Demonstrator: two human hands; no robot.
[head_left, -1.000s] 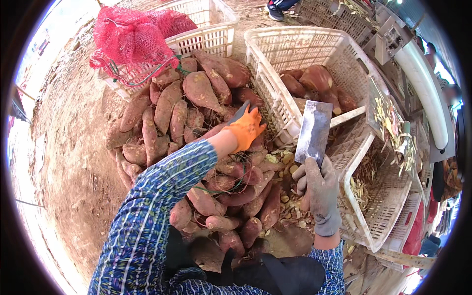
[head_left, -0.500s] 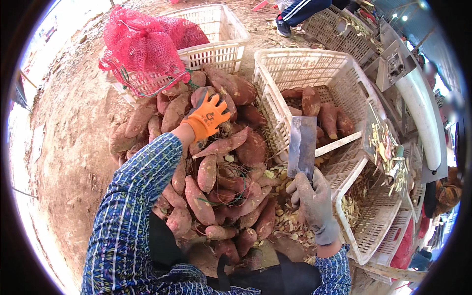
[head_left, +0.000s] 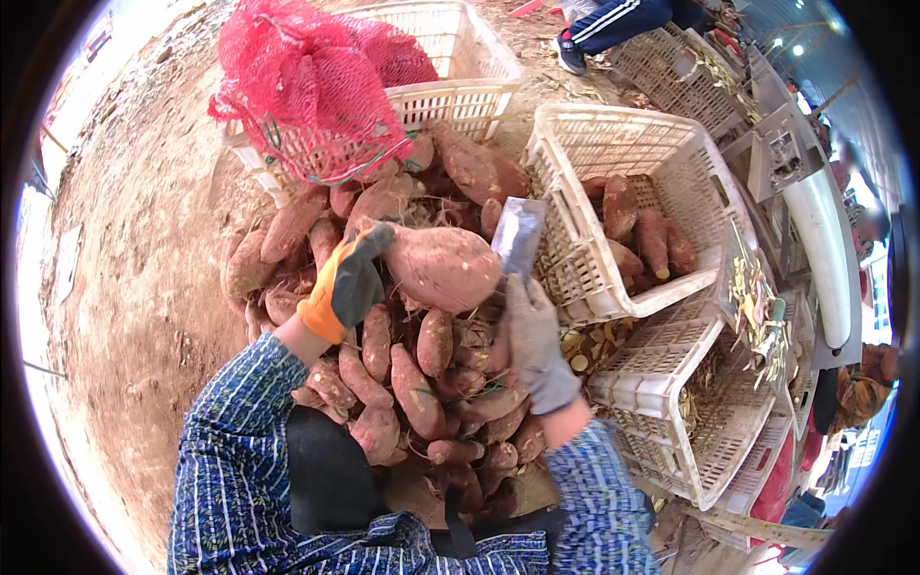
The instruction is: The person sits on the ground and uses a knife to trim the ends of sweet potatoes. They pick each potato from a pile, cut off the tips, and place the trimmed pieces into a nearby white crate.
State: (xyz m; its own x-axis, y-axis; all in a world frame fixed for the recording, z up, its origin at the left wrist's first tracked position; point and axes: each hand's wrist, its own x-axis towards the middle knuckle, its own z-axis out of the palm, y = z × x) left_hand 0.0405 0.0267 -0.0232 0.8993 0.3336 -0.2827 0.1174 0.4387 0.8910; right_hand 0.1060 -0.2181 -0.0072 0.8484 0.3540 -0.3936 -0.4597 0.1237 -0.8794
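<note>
My left hand (head_left: 343, 287), in an orange and dark glove, grips a large sweet potato (head_left: 441, 270) raised over the pile. Just right of it, my right hand (head_left: 537, 345), in a grey glove, holds a cleaver (head_left: 519, 232) upright, its rectangular blade beside the potato’s right end. The handle is hidden by my fingers. Beneath both hands lies a heap of reddish sweet potatoes (head_left: 414, 393), tangled with roots and green cord.
A red mesh bag (head_left: 297, 86) drapes over a back crate (head_left: 450, 91). A crate (head_left: 661, 297) at right holds potatoes, above stacked crates (head_left: 700, 479). Peel scraps (head_left: 752, 307) cover a board beside a steel machine (head_left: 815, 249). Another person’s leg (head_left: 613, 29) shows behind.
My left hand has picked a large potato out of the pile and brought it down and toward the cleaver. My right hand with the cleaver has moved up and left to meet it.
</note>
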